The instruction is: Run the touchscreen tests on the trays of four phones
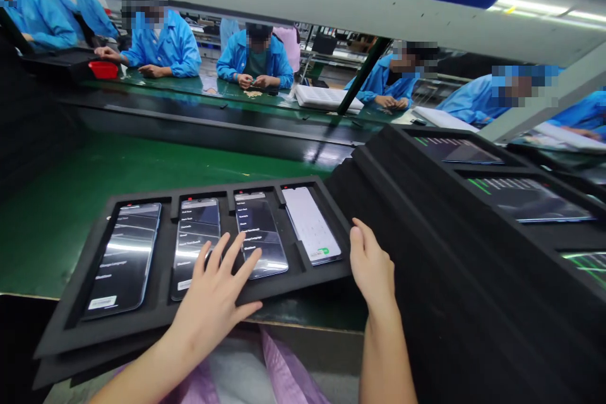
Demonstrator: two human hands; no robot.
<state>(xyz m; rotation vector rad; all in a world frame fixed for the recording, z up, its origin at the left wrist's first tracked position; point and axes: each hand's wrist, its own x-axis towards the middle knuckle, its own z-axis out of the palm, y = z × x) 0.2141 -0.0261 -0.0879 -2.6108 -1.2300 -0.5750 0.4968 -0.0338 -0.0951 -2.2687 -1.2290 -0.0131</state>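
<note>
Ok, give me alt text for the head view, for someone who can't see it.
A person's left hand spread over the two middle phones of four in a black foam tray; right hand curled at its right edge, beside stacked foam holding more phones. Beyond, people in blue jackets line a green bench.

The phone (263, 233) third from left shows "Change Language" among lines (243, 209) too blurred to read

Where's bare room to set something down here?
Bare green bench top lies between the black foam tray and the dark rail. Crowded: the tray, with four phones and the left hand over it; rightward, stacked black foam.
</note>
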